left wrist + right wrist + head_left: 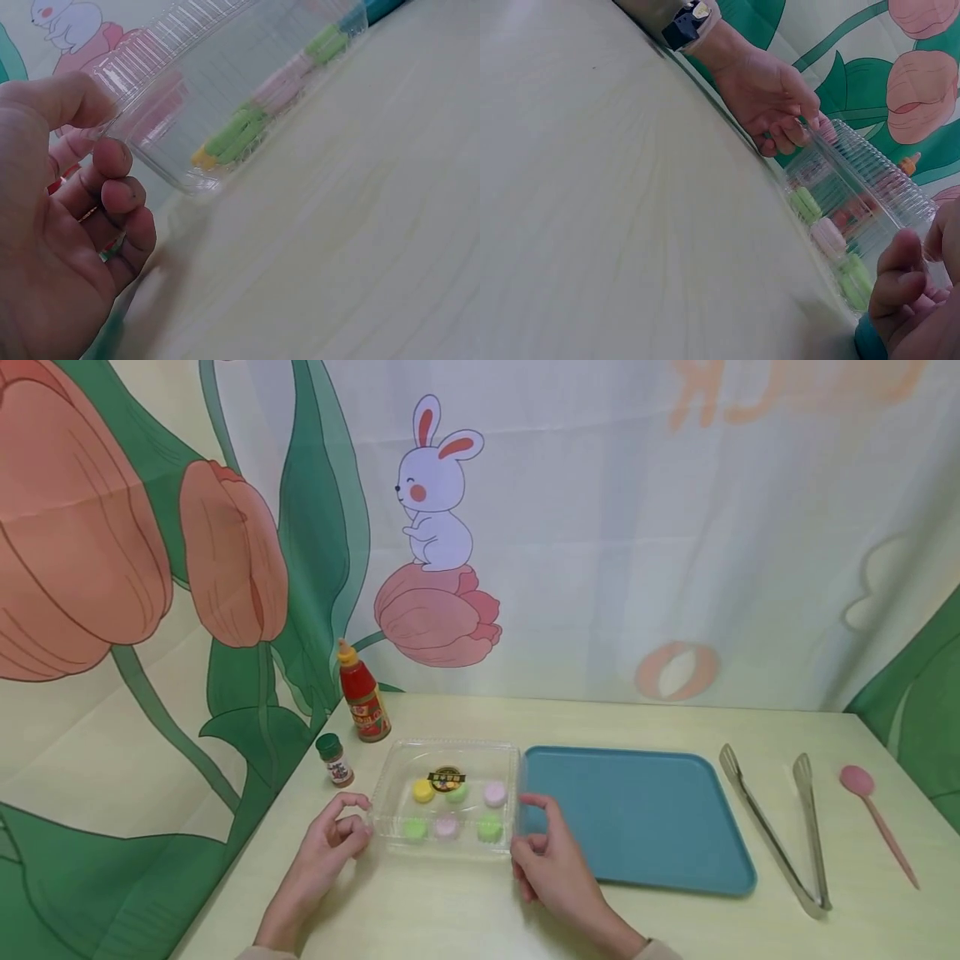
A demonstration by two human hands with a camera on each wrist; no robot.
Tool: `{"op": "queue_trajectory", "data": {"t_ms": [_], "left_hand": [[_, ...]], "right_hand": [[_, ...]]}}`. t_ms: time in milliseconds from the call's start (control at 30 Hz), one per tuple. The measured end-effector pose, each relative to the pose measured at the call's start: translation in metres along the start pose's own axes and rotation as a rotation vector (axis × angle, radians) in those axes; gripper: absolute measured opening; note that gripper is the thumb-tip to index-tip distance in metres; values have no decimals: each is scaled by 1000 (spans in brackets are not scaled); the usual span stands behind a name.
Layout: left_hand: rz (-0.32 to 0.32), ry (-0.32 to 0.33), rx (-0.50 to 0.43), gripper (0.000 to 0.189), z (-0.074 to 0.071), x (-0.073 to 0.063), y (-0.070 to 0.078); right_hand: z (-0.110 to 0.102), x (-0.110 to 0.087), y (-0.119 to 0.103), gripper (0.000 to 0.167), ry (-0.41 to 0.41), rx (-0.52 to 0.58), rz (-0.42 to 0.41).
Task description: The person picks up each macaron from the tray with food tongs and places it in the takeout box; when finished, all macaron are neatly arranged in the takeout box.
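Note:
A clear plastic clamshell box (393, 777), its lid down, stands on the table with several small yellow, green and pink pieces inside. They look like macarons or molded sweets. A black-and-gold sticker (447, 779) marks the lid. At the box's left side, my left hand (327, 843) pinches the rim near the corner between thumb and index finger, the other fingers curled below. On the opposite side, my right hand (551, 860) holds the right edge, thumb at the front corner and index finger along the side. In the right wrist view, my right fingertips partly hide the box.
Right of the box lies a blue tray (637, 818), almost touching it. Metal tongs (780, 835) and a pink spoon (870, 802) lie farther right. A red sauce bottle (365, 697) and a green-capped spice jar (334, 760) stand at the back left. A printed curtain (570, 568) hangs behind.

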State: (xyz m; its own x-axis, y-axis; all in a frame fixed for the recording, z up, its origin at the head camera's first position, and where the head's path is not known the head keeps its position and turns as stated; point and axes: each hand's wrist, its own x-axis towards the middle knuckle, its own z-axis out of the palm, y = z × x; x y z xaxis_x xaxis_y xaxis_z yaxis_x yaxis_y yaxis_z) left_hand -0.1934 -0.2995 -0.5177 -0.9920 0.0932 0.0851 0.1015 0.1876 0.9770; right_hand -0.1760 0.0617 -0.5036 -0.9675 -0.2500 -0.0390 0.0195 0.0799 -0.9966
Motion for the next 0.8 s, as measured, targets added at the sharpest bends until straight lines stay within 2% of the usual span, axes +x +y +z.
{"op": "queue_trajectory", "data": {"t_ms": [367,633,800], "left_hand": [[4,-5,-38,33,1,2,-1],[-70,27,-125,28,4,1,1],[-82,36,-172,27,6,1,3]], "right_hand": [[2,-1,-6,59,32,81,35],[2,-2,-9,61,26,95,40],[1,-2,-11,60,25,97,47]]}}
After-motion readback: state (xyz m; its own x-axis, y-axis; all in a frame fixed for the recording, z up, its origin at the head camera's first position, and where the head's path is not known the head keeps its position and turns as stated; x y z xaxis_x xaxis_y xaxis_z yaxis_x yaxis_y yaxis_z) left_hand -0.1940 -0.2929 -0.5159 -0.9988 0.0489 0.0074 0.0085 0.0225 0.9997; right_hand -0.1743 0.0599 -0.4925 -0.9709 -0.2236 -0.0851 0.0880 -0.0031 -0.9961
